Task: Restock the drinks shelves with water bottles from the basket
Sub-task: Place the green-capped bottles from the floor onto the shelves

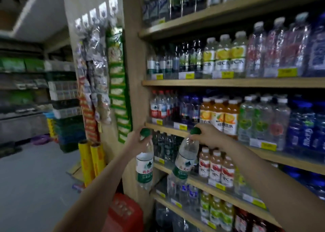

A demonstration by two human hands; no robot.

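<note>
Each of my hands holds a clear water bottle with a green cap and a green and white label. My left hand (139, 140) grips the neck of the left bottle (144, 170), which hangs upright in front of the shelf's wooden side post. My right hand (209, 138) grips the neck of the right bottle (184, 163), tilted with its base toward the lower left, in front of a shelf (175, 169) that holds similar green-labelled water bottles (165, 147). The red basket (126, 212) sits low, beneath my left forearm.
Wooden drinks shelves (211, 83) fill the right side with water, juice and blue bottles behind yellow price tags. Hanging snack packets (98, 69) cover the shelf end. Yellow rolls (91, 161) stand on the floor by it. Stacked crates (66, 108) line the aisle on the left.
</note>
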